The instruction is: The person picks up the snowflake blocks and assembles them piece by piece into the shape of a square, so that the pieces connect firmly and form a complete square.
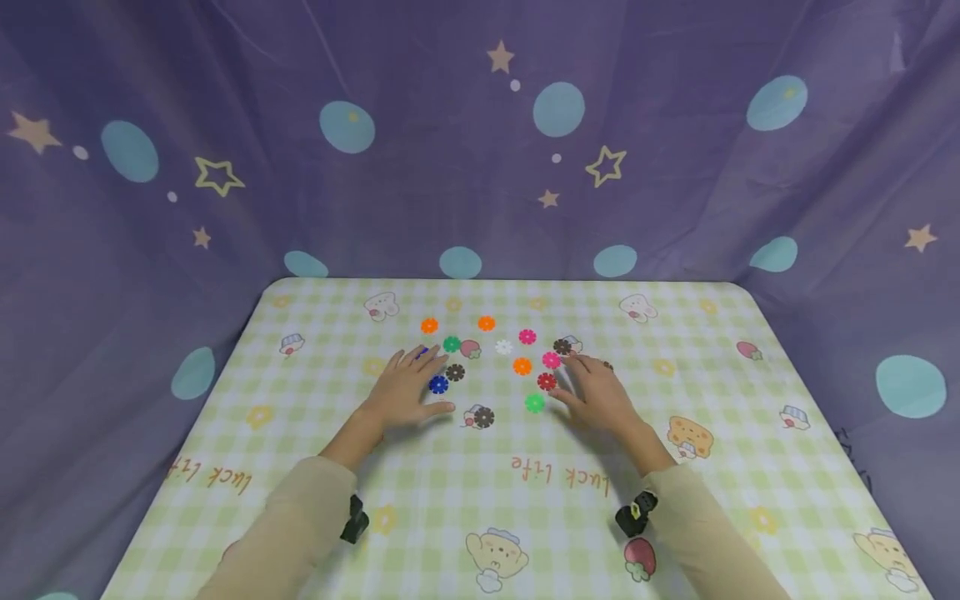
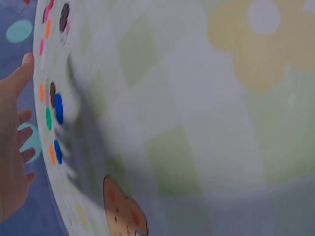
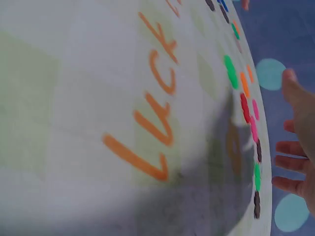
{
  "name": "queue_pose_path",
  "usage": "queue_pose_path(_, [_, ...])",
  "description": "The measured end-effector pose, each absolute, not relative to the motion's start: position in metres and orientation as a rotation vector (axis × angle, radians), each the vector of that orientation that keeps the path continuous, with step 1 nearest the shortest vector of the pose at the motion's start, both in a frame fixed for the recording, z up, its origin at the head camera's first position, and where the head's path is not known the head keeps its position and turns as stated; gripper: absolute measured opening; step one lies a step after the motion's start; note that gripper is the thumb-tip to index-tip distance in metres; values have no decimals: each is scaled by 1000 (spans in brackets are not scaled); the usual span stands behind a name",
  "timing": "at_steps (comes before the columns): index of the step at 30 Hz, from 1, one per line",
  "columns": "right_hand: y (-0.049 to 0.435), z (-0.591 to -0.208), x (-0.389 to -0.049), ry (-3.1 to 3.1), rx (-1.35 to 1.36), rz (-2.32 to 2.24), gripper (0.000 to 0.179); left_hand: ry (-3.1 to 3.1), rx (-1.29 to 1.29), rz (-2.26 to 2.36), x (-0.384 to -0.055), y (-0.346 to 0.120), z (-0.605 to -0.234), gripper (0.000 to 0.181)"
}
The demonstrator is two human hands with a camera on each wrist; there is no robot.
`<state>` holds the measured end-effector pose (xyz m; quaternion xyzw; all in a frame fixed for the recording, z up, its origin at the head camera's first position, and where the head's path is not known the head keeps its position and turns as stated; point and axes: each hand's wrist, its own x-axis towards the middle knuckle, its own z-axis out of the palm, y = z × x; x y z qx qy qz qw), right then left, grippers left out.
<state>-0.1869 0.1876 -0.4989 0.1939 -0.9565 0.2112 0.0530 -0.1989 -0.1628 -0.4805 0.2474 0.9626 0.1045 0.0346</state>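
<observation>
Both hands hover over the table with fingers spread and nothing held. Notched plastic snowflake discs in several colours lie scattered between and beneath them. My left hand (image 1: pixel 401 394) is nearest a blue disc (image 1: pixel 438 384), a brown disc (image 1: pixel 455 372) and a green disc (image 1: pixel 452 344); its fingers partly cover another blue disc (image 1: pixel 423 352). Close to the fingertips of my right hand (image 1: pixel 600 395) are a red disc (image 1: pixel 547 381), a pink disc (image 1: pixel 551 360) and a dark brown disc (image 1: pixel 562 346). The right wrist view shows a green disc (image 3: pixel 257 177) that this hand hides from the head view.
Between the hands lie an orange disc (image 1: pixel 522 367), a white disc (image 1: pixel 503 347) and a light green disc (image 1: pixel 535 403). Another brown disc (image 1: pixel 483 417) sits closer to me. A checked cloth (image 1: pixel 442 492) covers the table; a purple curtain (image 1: pixel 450 200) hangs behind it.
</observation>
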Motion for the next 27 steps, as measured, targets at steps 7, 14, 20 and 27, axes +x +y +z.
queue_pose_path(7, [171,-505,-181,-2855,755,611,54,2902,883,362,-194,-145,-492,80])
queue_pose_path(14, [159,-510,-177,-2858,817,619,43,2862,955,400,-189,-125,-496,66])
queue_pose_path(20, [153,-511,-177,-2872,793,604,30,2867,1070,404,-186,-110,-499,46])
queue_pose_path(27, [150,-512,-179,-2873,764,644,29,2884,1122,487,-182,-102,-499,26])
